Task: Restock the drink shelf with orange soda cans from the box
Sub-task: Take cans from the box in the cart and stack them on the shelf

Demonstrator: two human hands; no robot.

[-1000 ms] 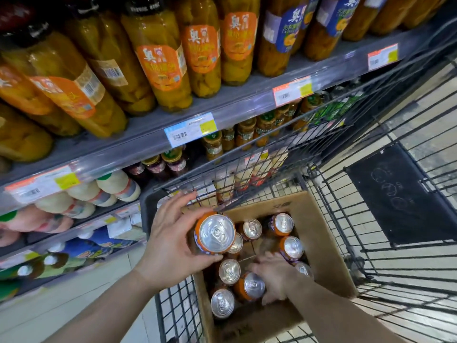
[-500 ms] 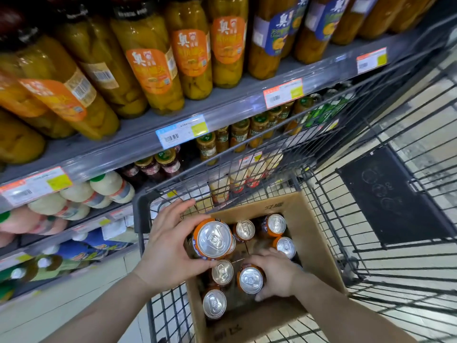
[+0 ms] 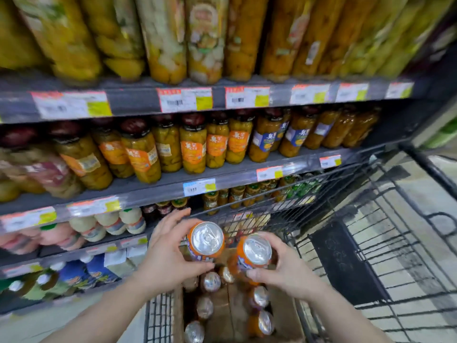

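My left hand [image 3: 165, 253] grips an orange soda can [image 3: 205, 240] by its side, silver top facing me. A second orange soda can [image 3: 254, 253] is held in my right hand [image 3: 284, 271], fingers curled round it. Both cans are lifted above the cardboard box [image 3: 286, 315], which sits in the shopping cart and still holds several more orange cans [image 3: 210, 280]. The view is blurred.
The wire shopping cart [image 3: 371, 219] stands against the shelving. Grey shelves [image 3: 173, 186] in front carry rows of jarred fruit with price tags; lower shelves at left hold bottles and packets. Tiled floor shows at right through the cart.
My right hand has lifted a can out of the box. Both hands have risen with their cans, and my head has tilted up toward the higher shelves.
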